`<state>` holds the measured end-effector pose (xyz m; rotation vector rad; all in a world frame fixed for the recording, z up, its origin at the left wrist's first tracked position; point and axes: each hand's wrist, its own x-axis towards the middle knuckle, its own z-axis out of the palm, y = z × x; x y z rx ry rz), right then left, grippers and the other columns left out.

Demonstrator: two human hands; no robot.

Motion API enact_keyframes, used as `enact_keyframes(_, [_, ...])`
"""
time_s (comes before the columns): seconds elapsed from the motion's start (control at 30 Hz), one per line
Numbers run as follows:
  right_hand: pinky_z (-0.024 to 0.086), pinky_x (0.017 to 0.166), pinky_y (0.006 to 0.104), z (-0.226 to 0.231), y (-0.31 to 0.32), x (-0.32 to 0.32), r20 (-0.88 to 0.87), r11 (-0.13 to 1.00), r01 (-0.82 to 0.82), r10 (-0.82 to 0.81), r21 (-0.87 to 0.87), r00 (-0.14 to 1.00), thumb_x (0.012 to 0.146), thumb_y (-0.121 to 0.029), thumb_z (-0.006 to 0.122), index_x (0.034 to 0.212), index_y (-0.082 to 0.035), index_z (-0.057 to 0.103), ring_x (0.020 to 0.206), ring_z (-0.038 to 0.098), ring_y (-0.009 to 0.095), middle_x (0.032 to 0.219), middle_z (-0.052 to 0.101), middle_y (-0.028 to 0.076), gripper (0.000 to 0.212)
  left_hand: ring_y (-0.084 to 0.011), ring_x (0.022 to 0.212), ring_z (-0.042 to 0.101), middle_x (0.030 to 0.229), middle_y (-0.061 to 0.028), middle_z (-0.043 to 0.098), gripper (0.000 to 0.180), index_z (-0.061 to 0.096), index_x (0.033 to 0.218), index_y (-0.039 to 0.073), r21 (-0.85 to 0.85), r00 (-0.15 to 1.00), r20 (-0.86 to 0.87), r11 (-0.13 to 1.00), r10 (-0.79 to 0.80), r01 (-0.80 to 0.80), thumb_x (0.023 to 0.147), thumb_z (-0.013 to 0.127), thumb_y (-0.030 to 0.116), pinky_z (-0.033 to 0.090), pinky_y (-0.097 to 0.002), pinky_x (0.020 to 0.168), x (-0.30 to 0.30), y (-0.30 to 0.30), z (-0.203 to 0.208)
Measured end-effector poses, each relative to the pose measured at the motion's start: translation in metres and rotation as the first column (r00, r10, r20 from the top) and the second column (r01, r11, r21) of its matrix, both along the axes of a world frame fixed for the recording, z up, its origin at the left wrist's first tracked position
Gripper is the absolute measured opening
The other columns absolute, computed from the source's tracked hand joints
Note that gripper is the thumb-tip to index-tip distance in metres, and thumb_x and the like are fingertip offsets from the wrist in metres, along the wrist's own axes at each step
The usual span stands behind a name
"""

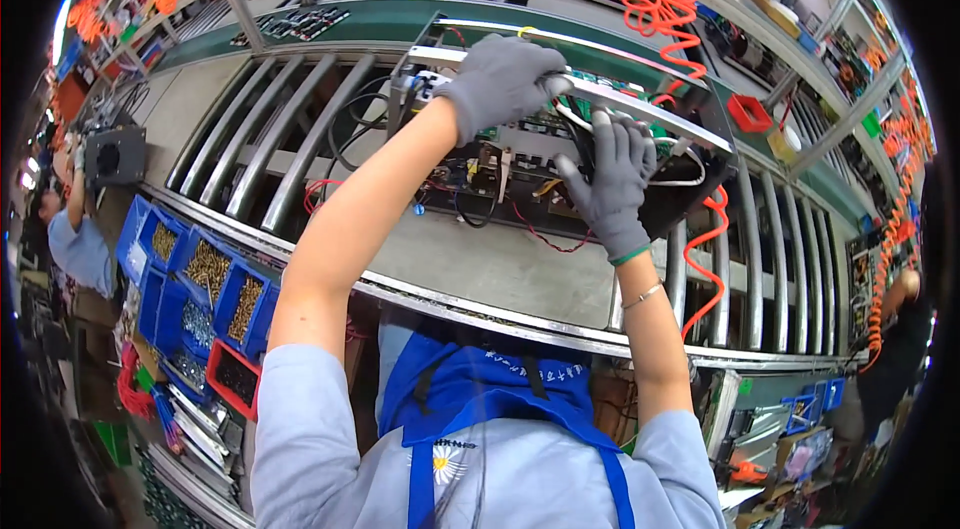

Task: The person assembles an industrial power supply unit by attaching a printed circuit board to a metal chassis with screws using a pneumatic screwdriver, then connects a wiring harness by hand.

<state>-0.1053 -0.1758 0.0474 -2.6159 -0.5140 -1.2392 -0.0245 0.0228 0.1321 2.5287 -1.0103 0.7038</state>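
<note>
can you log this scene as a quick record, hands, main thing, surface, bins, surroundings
left hand: grey glove, at the pale metal strip along the case; exact grip unclear
right hand: grey glove, thumb apart from fingers, beside black and white cables; grip unclear
main thing: open case with circuit boards and loose wires inside
surface: metal rollers left and right of the case
bins: blue bins of small parts, lower left
surroundings: coiled orange hose above; another person at far left

One wide head-worn fisheye view looks down and slightly forward from close above the open chassis (525, 142)
</note>
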Motion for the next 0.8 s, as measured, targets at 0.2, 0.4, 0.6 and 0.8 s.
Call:
enact_keyframes(0.2, [0.029,0.105,0.0468,0.006,-0.008,-0.003,0.003,0.997,-0.073,0.073,0.035,0.997,0.085,-0.043,0.065,0.131,-0.005,0.053,0.12,0.048,0.033,0.119,0.057,0.013,0.061,-0.0264,0.094,0.066,0.09,-0.0057,0.07,0.034,0.07,0.101,0.021,0.042,0.997,0.012,0.997,0.07,-0.071,0.089,0.056,0.049,0.05,-0.0451,0.081,-0.01,-0.001,-0.001])
enact_keyframes(0.4, [0.031,0.106,0.0456,0.018,-0.009,-0.009,0.034,0.997,-0.063,0.061,0.039,0.998,0.086,-0.035,0.066,0.125,-0.005,0.058,0.118,0.051,0.032,0.117,0.059,0.011,0.05,-0.0279,0.085,0.064,0.084,-0.0056,0.066,0.033,0.069,0.099,0.02,-0.071,0.983,0.145,0.992,0.115,-0.106,0.09,0.057,0.049,0.049,-0.0442,0.072,-0.012,-0.001,-0.019])
enact_keyframes(0.6, [0.036,0.102,0.0445,0.086,-0.017,-0.005,0.325,1.0,-0.01,0.008,0.003,0.946,0.083,-0.025,0.068,0.118,-0.012,0.064,0.115,0.054,0.027,0.116,0.062,0.007,0.037,-0.028,0.079,0.062,0.08,-0.0061,0.064,0.031,0.069,0.098,0.017,-0.063,0.938,0.346,0.998,-0.004,0.028,0.089,0.059,0.045,0.047,-0.0419,0.068,-0.007,0.004,-0.014])
enact_keyframes(0.8, [0.047,0.072,0.0384,0.072,-0.038,0.038,-0.146,0.97,-0.241,0.235,-0.024,0.961,0.089,-0.034,0.064,0.111,-0.014,0.068,0.087,0.062,0.026,0.087,0.064,0.007,0.03,-0.0258,0.09,0.061,0.09,-0.0039,0.064,0.025,0.07,0.102,0.02,-0.15,0.932,0.362,0.986,-0.019,0.078,0.085,0.065,0.038,0.044,-0.0423,0.082,-0.017,0.009,-0.009])
